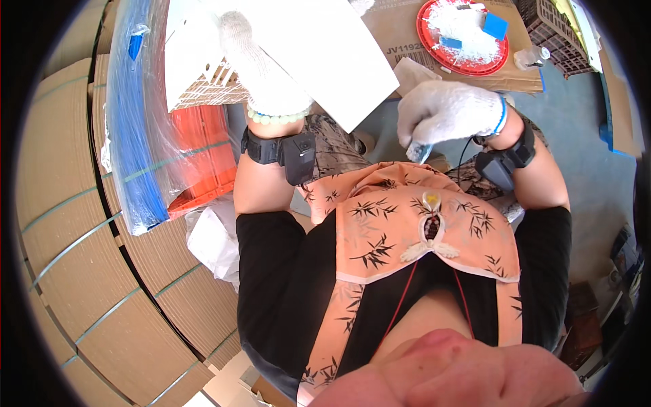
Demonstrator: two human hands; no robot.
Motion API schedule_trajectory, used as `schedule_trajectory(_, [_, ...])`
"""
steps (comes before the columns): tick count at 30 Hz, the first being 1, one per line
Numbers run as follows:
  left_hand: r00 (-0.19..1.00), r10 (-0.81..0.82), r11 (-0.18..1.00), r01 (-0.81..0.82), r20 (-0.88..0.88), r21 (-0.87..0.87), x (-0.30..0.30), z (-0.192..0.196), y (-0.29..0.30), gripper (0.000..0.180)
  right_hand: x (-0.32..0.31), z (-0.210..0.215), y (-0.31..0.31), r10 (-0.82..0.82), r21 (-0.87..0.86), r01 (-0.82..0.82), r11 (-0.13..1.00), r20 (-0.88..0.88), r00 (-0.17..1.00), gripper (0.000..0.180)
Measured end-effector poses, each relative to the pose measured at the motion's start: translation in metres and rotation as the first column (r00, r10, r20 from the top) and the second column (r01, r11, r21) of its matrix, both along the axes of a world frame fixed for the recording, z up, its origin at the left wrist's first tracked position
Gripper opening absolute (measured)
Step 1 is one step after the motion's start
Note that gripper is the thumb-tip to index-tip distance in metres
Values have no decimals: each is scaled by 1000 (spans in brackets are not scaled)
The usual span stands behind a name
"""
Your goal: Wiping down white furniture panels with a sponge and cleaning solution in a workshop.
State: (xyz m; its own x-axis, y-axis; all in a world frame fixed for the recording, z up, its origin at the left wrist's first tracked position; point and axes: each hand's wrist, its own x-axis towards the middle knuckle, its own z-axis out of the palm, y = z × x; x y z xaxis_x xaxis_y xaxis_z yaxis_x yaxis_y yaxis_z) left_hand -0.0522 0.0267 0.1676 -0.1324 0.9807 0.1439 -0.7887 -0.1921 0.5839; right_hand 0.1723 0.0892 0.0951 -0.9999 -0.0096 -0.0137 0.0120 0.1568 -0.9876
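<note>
My left hand [237, 37], in a white knit glove, reaches over a bright white sheet [346, 71] and a white lattice basket [213, 85]. Glare washes out its fingers, so their grip does not show. Right of the sheet, my right hand [444, 112] wears a matching glove with its fingers curled closed. A small pale blue and white piece [420, 152] pokes out below those fingers; its kind is unclear. Beyond that hand, a round red tray [425, 44] bears white crumbs, a bright blue block [495, 26] and a smaller blue piece [451, 43].
The tray rests on flat cardboard [400, 27] beside a small clear bottle [531, 58]. A brown plastic crate [553, 30] stands at the far right. Strapped cardboard stacks [74, 224] fill the left, next to plastic-wrapped blue material [135, 129] and an orange-red container [203, 146].
</note>
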Motion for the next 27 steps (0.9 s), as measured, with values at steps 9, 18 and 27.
schedule_trajectory(9, [896,292,948,-318,-335,-25,9,-6,-10,94,20,29,-12,-220,423,479,769,-529,820,57])
schedule_trajectory(18, [937,217,975,-193,-273,111,33,2,-4,88,12,19,-21,-224,603,637,480,-618,754,88])
schedule_trajectory(27, [988,131,985,-121,-77,122,31,20,-5,81,10,15,-35,-163,686,546,482,-542,825,79])
